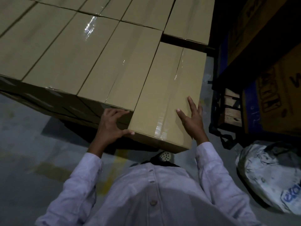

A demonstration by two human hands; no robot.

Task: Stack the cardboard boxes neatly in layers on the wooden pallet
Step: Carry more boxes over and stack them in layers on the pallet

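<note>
A long taped cardboard box [169, 88] lies at the right end of the top layer of the stack of boxes [68, 51], sticking out toward me past its neighbours. My left hand [112, 126] is at its near left corner, thumb against the box's end and fingers curled on the end of the neighbouring box. My right hand [192, 119] lies flat on the box top near its right edge, fingers spread and straight. The stack hides the pallet under it.
A gap [182, 40] shows behind the long box, before the back-row box. On the right stand a dark rack with printed cartons [276, 98] and a wooden pallet [231, 110]. A white plastic bag [270, 173] lies on the grey floor, right of my shoe [164, 155].
</note>
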